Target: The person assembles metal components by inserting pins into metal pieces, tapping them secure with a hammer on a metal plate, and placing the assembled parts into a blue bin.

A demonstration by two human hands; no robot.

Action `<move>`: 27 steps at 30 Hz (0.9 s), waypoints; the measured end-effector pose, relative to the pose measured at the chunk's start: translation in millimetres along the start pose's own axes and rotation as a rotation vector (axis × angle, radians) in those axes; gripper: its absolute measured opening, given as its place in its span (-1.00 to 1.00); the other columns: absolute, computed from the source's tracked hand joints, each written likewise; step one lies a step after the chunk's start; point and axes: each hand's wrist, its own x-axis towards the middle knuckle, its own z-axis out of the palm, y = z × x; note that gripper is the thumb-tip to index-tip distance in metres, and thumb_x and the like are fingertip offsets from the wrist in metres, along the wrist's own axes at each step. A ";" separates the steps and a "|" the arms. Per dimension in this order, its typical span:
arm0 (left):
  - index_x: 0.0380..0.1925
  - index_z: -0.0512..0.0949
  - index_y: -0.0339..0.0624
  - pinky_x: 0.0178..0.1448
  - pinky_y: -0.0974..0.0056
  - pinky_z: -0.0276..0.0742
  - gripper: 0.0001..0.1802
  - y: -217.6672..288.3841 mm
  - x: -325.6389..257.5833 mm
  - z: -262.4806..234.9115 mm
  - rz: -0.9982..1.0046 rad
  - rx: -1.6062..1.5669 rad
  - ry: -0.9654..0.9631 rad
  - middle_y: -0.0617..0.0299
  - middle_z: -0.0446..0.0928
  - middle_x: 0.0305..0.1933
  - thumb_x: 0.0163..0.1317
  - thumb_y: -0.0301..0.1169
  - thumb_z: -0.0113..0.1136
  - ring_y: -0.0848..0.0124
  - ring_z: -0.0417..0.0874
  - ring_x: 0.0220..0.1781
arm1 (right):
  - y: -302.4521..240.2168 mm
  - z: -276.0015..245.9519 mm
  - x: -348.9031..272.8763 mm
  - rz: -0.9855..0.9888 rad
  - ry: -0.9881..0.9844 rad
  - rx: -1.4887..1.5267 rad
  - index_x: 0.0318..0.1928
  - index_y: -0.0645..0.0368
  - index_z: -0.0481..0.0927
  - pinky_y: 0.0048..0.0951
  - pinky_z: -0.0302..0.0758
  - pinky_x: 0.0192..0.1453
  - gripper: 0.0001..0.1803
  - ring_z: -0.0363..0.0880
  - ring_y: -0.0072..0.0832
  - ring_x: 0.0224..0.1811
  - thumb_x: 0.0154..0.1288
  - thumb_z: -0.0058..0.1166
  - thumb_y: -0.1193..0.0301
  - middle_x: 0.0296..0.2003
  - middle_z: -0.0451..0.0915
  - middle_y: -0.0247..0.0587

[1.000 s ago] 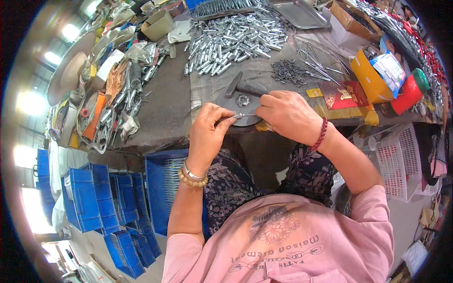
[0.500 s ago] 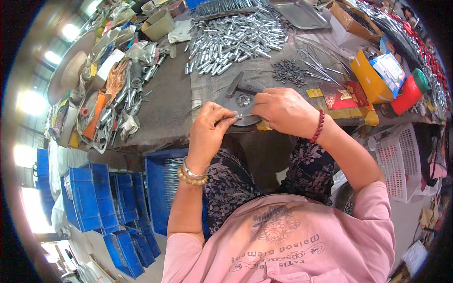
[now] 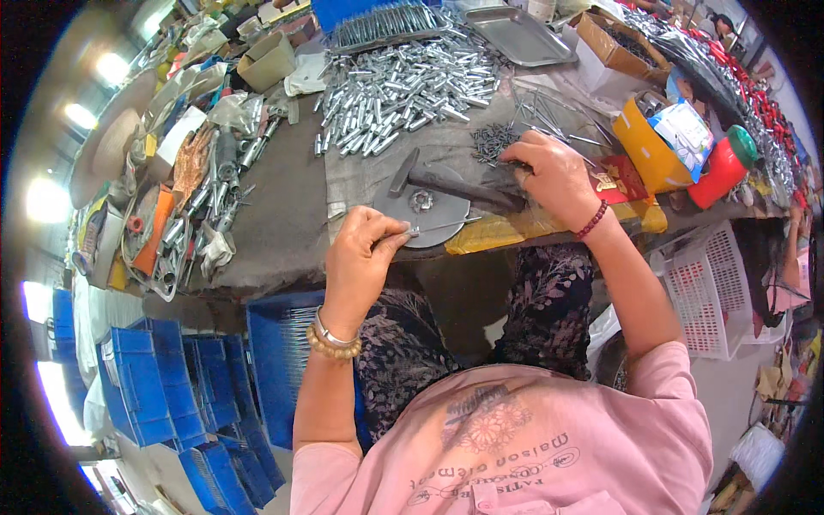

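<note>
My left hand pinches a thin metal rod between thumb and fingertips, with a small silver fitting at the pinched end. The rod points right, over the near rim of a round grey metal disc. A hammer lies across the disc, its head to the left and its dark handle to the right. Beyond the handle, my right hand is at the right edge of a pile of small dark pins, fingers bent down and together. Its fingertips are partly hidden, and whatever they hold cannot be made out.
Silver metal sleeves are heaped farther back, before a blue tray. Long rods, a yellow container and a red bottle stand or lie right. Tools crowd the left; blue crates are stacked below.
My right hand has left the rod and moved right and away to the dark pins, uncovering the hammer handle. The left hand still holds the rod. The whole view has shifted slightly.
</note>
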 end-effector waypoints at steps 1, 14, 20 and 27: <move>-0.18 0.80 -0.26 -0.01 0.31 0.55 -0.85 0.4 -1.6 -0.1 -0.022 -0.002 -0.004 0.20 0.59 -0.23 0.24 -0.59 0.45 0.37 0.65 -0.16 | 1.2 3.6 1.5 -0.059 -0.024 0.019 -0.06 0.08 0.78 -0.14 0.61 0.14 -0.67 0.67 -0.10 0.02 0.14 0.23 0.58 -0.14 0.63 -0.15; -0.20 0.79 -0.25 -0.01 0.32 0.52 -0.87 -2.9 -3.4 2.4 -0.019 -0.014 0.011 0.22 0.58 -0.23 0.25 -0.56 0.47 0.37 0.63 -0.14 | 10.7 16.1 26.1 -0.142 -0.118 0.022 -0.14 0.09 0.74 -0.05 0.58 0.20 -0.72 0.61 -0.07 0.12 0.17 0.10 0.62 -0.15 0.60 -0.13; -0.20 0.78 -0.23 -0.01 0.31 0.53 -0.88 -4.2 -5.6 1.6 -0.016 -0.017 0.025 0.23 0.59 -0.21 0.25 -0.55 0.47 0.35 0.64 -0.13 | 12.2 17.8 27.8 -0.214 -0.121 -0.085 -0.12 0.09 0.71 -0.07 0.57 0.21 -0.76 0.61 -0.09 0.12 0.20 0.16 0.56 -0.13 0.60 -0.15; -0.21 0.77 -0.25 -0.03 0.29 0.53 -0.88 -3.3 -3.5 4.0 -0.017 0.002 0.033 0.22 0.59 -0.20 0.25 -0.54 0.46 0.33 0.65 -0.13 | -10.7 20.0 27.4 -0.163 -0.079 -0.081 -0.09 0.09 0.68 -0.07 0.56 0.23 -0.76 0.60 -0.11 0.12 0.24 0.15 0.55 -0.11 0.59 -0.16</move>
